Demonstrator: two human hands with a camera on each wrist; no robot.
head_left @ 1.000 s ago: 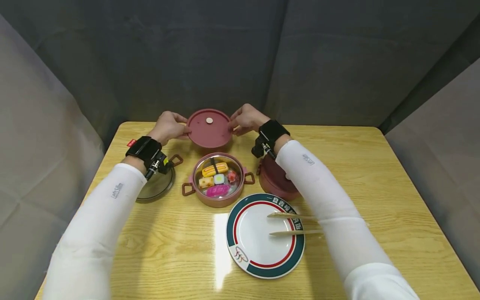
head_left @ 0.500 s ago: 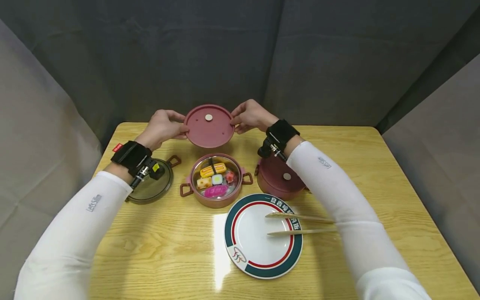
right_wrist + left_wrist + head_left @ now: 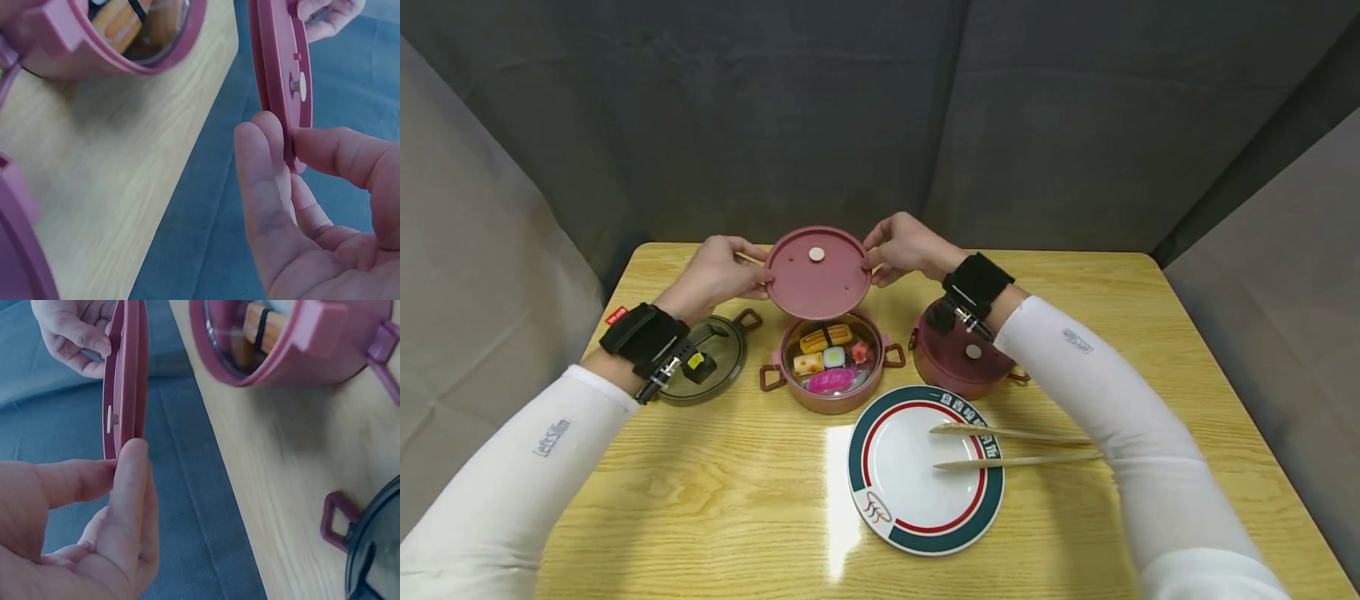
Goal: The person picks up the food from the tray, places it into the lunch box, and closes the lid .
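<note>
A round pink lid with a white dot in its middle hangs tilted in the air above the back of a pink two-handled pot. My left hand pinches its left rim and my right hand pinches its right rim. In the left wrist view the lid stands edge-on between thumb and fingers; the right wrist view shows the lid the same way. The pot holds toy sushi pieces: yellow egg, a roll, pink and red bits.
A dark glass lid lies at the left under my left wrist. A second closed pink pot stands at the right. In front, a white plate with green and red rings carries two wooden chopsticks. Grey curtains surround the wooden table.
Both hands have brought the pink lid up off the table's far side and toward me, so it now hangs over the back of the open pot. Both arms drew back.
</note>
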